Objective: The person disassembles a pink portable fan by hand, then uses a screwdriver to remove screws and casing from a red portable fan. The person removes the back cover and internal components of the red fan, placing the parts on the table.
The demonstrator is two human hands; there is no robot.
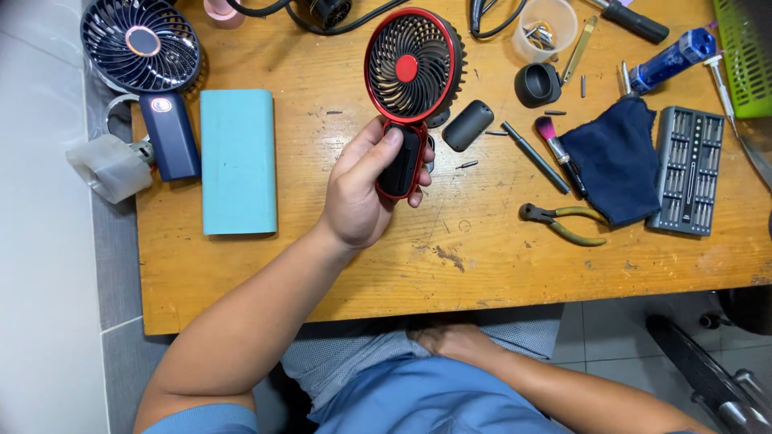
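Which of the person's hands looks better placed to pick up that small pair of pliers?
Probably the right hand: it rests free in the lap, on the pliers' side. The left hand is gripping the red fan.

- The handheld fan (408, 96) sits mid-table, gripped by the left hand (366, 189).
- A flat box (238, 161) lies left of it, a second fan (149, 72) further left.
- Pliers (559, 223), cloth (615, 157) and bit case (686, 170) lie right.
- The right hand (450, 341) rests below the table edge, seemingly on the lap.

Left hand (362, 189) raised, fingers curled gripping; right hand (450, 339) resting in lap.
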